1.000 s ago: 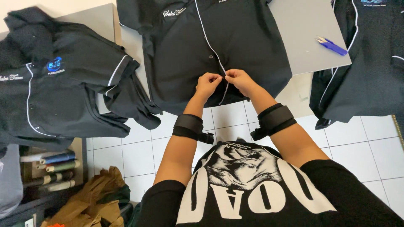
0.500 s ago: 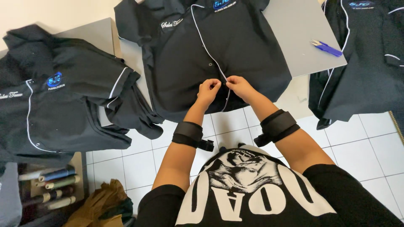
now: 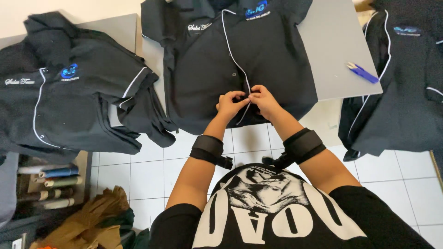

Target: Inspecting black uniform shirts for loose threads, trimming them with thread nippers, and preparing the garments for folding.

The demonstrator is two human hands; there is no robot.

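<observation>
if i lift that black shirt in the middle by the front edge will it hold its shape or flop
Likely flop: the black shirt already droops over the table edge near the left hand and right hand. It looks light, thin fabric that creases. It probably won't slide much, being spread flat.

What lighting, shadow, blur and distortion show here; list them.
Head view: light is even and soft, with faint shadows under the shirt hem on the tiles; no glare on the grey table; wide-angle lens bends the table edges and tile lines outward; left hand and right hand look sharp, corners slightly softer; black fabric swallows fold detail.
</observation>
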